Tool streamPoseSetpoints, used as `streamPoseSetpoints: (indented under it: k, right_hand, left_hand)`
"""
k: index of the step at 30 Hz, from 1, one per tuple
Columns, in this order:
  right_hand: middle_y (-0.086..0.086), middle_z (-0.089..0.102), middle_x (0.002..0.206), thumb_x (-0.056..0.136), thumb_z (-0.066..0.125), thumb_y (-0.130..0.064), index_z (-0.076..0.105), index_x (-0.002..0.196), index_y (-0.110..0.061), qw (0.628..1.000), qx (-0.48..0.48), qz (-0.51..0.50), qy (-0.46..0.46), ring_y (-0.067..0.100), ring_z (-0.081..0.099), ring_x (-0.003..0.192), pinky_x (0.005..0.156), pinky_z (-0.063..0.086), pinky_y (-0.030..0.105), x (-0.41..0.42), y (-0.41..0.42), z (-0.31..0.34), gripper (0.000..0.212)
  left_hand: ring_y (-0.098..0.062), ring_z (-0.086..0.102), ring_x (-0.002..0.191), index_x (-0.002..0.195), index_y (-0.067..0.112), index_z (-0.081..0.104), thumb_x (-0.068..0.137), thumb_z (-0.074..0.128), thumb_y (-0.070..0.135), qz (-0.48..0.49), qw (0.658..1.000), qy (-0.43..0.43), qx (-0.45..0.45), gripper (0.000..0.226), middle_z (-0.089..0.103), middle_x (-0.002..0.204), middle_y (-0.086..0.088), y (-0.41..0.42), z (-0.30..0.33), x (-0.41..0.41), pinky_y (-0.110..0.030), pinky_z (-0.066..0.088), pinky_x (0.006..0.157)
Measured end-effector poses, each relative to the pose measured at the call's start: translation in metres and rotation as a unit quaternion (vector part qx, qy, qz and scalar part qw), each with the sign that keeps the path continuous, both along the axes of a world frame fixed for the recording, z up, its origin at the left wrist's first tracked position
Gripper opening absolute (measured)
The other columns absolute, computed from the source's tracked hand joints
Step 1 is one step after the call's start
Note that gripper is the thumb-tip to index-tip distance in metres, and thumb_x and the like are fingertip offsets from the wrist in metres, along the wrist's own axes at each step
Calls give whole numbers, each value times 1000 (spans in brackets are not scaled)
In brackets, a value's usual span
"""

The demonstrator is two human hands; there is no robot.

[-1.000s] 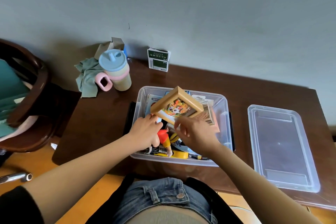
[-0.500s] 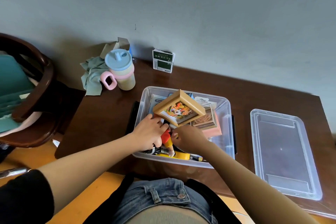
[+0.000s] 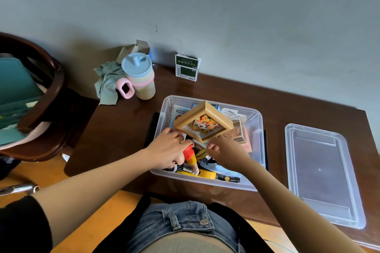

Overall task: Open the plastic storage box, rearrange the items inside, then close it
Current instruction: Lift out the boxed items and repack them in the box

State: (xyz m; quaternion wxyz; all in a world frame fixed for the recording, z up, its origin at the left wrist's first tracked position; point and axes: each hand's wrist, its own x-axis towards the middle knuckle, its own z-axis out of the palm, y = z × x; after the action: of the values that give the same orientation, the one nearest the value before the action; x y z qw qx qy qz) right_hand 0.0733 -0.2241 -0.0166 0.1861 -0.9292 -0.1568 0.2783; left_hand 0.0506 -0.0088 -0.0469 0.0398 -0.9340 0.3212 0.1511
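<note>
Plastic storage box [image 3: 255,127] sits open mid-counter [image 3: 127,129], its lid [image 3: 322,172] lying flat to the right, well apart, so closing comes later. Left hand [image 3: 167,151] pinches the wooden picture frame [image 3: 203,123] by its near-left edge w/ curled fingers, holding it tilted above the contents, prob. to free room underneath. Right hand [image 3: 227,151] is low in the box below the frame, fingers curled; what they grip, if anything, can't tell. A red-shirted figurine [image 3: 190,153] lies between the hands, w/ yellow tape [image 3: 205,173] and batteries along the near wall. Box looks crowded; free room is above the rim and on bare counter left of it. Cup [image 3: 139,80] and cloth [image 3: 107,84] stand well clear at the back.
</note>
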Motion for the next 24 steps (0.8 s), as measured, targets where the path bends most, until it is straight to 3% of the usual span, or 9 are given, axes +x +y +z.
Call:
streamPoseSetpoints:
  k: [6, 12, 17, 20, 24]
  right_hand:
    - [0, 68, 103, 94, 46, -30, 64, 107, -18, 999, -6, 25, 24, 20, 63, 91, 80, 54, 38, -2, 7, -1, 25]
    - [-1, 69, 105, 94, 47, -30, 65, 107, -20, 1000, -10, 15, 17, 19, 63, 91, 78, 54, 35, 0, 4, -5, 24]
    - [-6, 69, 106, 94, 46, -30, 66, 104, -22, 1000, 1, -7, 9, 15, 63, 91, 75, 54, 33, 2, 1, -6, 24]
    - [-6, 69, 108, 94, 46, -28, 67, 108, -23, 1000, 10, -12, 7, 13, 63, 93, 74, 52, 29, 2, -2, -7, 25]
    - [-3, 70, 107, 94, 49, -27, 69, 107, -21, 1000, 5, -20, -2, 15, 63, 93, 68, 47, 26, 4, -3, -6, 25]
  left_hand:
    - [-27, 42, 121, 126, 22, 52, 79, 53, 57, 71, 994, 82, 12, 59, 54, 125, -5, -17, 4, 15, -41, 30, 96]
    - [-25, 56, 109, 119, 25, 49, 76, 67, 37, 167, 978, 116, -52, 49, 62, 114, 1, -28, -11, 5, -37, 39, 92]
    - [-23, 62, 98, 115, 24, 51, 72, 71, 43, 180, 974, 84, -110, 51, 65, 107, 4, -24, -6, 3, -33, 43, 83]
    - [-16, 61, 84, 104, 31, 46, 70, 71, 47, 230, 949, 90, -193, 45, 60, 91, 12, -17, 7, 0, -26, 41, 67]
    - [-7, 57, 76, 103, 33, 46, 70, 71, 51, 300, 907, 112, -274, 45, 57, 83, 17, -8, 22, -3, -21, 41, 60]
